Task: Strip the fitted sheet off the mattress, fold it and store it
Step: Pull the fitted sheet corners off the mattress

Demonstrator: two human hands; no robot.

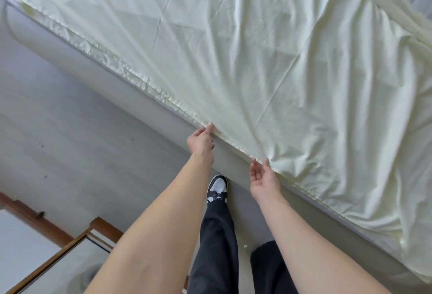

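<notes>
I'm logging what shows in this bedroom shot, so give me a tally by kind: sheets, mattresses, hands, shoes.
Fitted sheet, pale yellow-green: 1
Mattress, grey side: 1
Hands: 2, the left hand and the right hand, both at the sheet's hem
Shoe, black and white: 1
Total: 5

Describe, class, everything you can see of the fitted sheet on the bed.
The fitted sheet is pale yellow-green, thin, creased cloth with a gathered elastic hem. It lies loose and rumpled over the mattress, already pulled back at the far right corner. The left hand pinches its near hem; the right hand's fingertips touch the hem.
</notes>
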